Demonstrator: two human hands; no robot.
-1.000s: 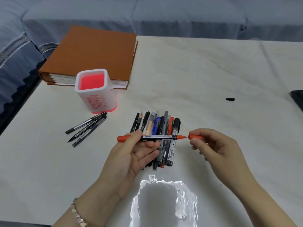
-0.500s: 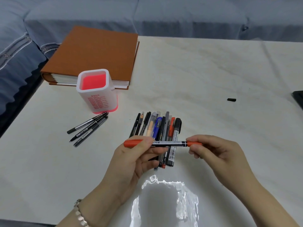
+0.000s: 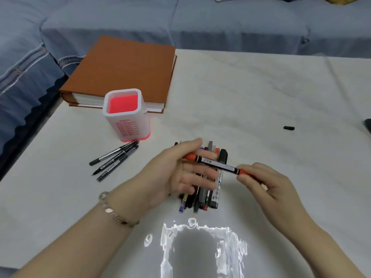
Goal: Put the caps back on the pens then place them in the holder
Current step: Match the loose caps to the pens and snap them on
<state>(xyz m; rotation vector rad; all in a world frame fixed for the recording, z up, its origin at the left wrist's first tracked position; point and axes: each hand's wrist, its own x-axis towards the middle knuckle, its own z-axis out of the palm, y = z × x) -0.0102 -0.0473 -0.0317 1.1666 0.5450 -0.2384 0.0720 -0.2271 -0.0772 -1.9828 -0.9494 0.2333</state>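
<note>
The marker, centre frame, looks light, stiff and slick: right hand pinches its right cap, left hand splays beneath, grip unclear; best held mid-barrel.

I log: pen pile, middle hidden under left hand; marker, right end inside right hand; dark object, cut by right edge.

Soft, even light keeps the white table bright, with only faint shadows. A hard white glare patch sits at the bottom centre of the frame. Motion blur smears the left hand. Wide-angle distortion bows the table's edges; the blue sofa along the top looks dimmer.
</note>
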